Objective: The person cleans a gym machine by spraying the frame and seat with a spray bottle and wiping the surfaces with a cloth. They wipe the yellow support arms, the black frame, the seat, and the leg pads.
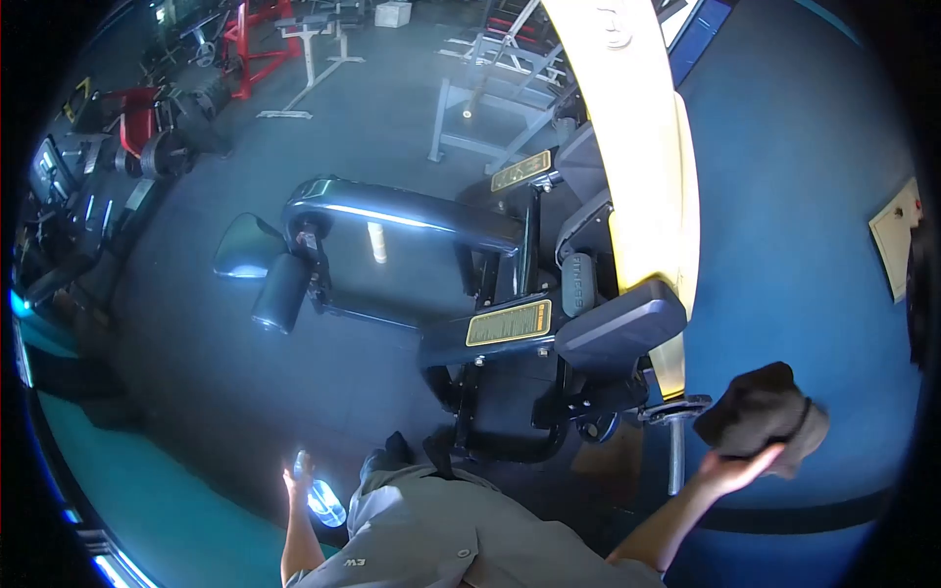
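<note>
Down at the lower left, my left hand is closed round the neck of a clear spray bottle, whose body hangs tilted below the fingers and catches the light. Out to the right, my right hand grips a bunched dark brown cloth, thumb laid along its lower side. The cloth is held beside the exercise machine's metal peg. Just left of it is the machine's black pad, under a pale yellow upright.
The machine's black frame spans the middle, with a roller pad at its left end. Grey racks and a bench stand farther back. Weight equipment lines the left. A blue wall rises at right.
</note>
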Demonstrator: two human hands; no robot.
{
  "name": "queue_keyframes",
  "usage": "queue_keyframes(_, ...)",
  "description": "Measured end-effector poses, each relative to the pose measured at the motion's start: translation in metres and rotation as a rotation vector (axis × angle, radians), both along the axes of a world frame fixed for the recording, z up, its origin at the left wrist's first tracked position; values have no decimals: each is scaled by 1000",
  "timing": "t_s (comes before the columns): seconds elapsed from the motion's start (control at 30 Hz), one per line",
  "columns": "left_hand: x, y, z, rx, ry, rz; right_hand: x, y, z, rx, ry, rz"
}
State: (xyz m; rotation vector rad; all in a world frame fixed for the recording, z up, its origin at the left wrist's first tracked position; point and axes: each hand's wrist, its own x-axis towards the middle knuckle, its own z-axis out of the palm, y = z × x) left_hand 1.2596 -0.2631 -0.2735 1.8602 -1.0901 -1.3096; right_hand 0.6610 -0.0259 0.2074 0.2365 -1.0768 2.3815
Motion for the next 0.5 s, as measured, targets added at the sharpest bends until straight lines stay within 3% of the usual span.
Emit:
queue_keyframes(0.07,9,-19,-24,4,160,44,7,-22,-30,180,25,137)
queue_keyframes(0.13,8,-37,-32,-6,320,55,12,-63,-56,746,5,321)
queue_keyframes(0.2,-6,-56,-15,-82,210,-35,25,-106,-70,1309,324,374)
queue_keyframes(0.27,-36,-66,35,-220,-171,-197,50,-145,-82,1565,697,283)
queue_keyframes(0.3,-22,-76,1,-208,-278,-189,68,-162,-88,1633,821,216)
queue_keyframes(0.4,-35,-78,31,-335,-21,-180,101,-223,-131,1844,1011,101)
queue_keyframes(0.47,-24,-70,11,-315,35,-78,81,-252,-186,2117,756,277)
queue_keyframes(0.5,6,-58,-21,-178,349,-4,64,-262,-220,2244,710,185)
